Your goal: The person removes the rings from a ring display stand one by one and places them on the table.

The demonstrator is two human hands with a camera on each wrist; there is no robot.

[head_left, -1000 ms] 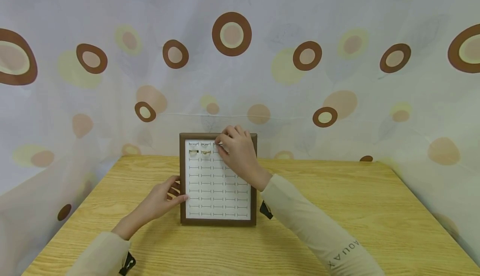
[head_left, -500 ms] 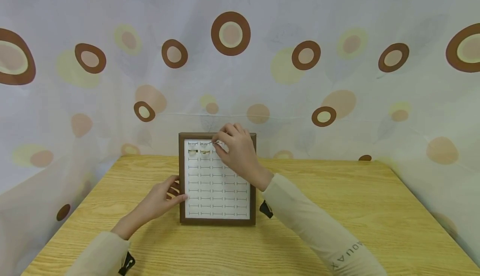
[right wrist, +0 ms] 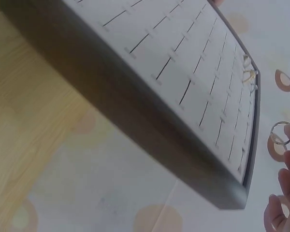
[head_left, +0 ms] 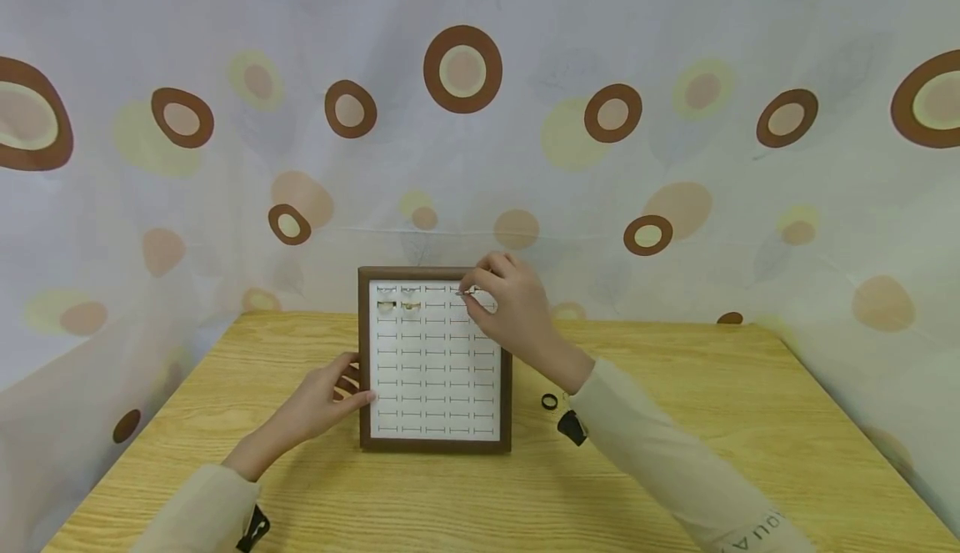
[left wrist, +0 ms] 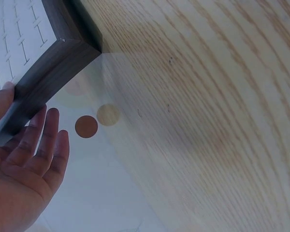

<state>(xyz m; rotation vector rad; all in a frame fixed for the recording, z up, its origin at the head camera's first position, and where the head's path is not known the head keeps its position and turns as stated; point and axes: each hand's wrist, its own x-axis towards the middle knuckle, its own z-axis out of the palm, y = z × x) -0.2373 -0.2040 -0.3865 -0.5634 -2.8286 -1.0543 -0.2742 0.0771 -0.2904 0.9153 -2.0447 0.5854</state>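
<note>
Head view: before the upper right of the ring tray point(head_left: 435, 444), the right hand point(head_left: 516, 303) pinches a thin ring point(head_left: 464, 293); it might slip. Left wrist: the left hand point(left wrist: 23, 181) holds the tray's side between thumb and fingers; weak support could cause tipping. Right wrist: the ring is apart from the tray.

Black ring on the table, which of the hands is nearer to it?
Right. The right hand is at the upper right of the ring display, up from the black ring; the left hand is across the display, at its left edge.
</note>
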